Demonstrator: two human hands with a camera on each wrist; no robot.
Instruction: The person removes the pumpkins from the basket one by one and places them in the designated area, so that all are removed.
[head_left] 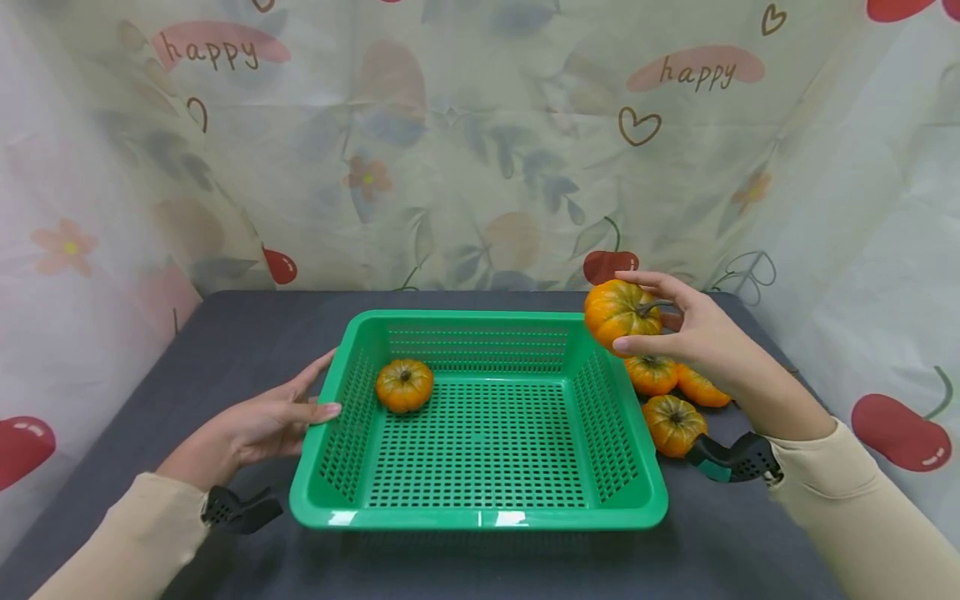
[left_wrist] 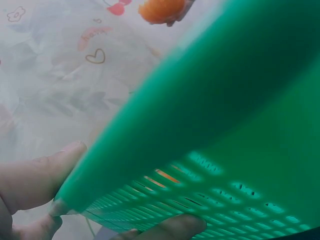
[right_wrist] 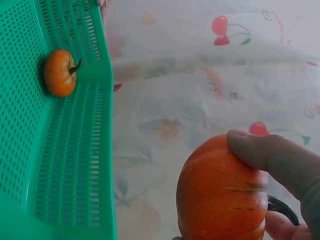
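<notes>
A small orange pumpkin (head_left: 617, 315) with a dark stem is held up by my right hand (head_left: 686, 325), thumb on one side and fingers on the other. It overlaps the right rear corner of the green plastic basket (head_left: 480, 518) in the head view. My left hand (head_left: 266, 421) grips the basket's left rim, with the thumb at the rim and fingers against the outer slotted wall, as the left wrist view shows. Inside the basket, toward its left wall, sits another pumpkin (head_left: 405, 386). In the right wrist view the held pumpkin (right_wrist: 222, 190) fills the lower middle.
Right of the basket, on the dark tabletop (head_left: 247, 333), lie several more pumpkins, among them a striped one (head_left: 674, 425) and one partly under my right forearm (head_left: 701, 386). A patterned curtain (head_left: 480, 167) surrounds the back and sides of the table.
</notes>
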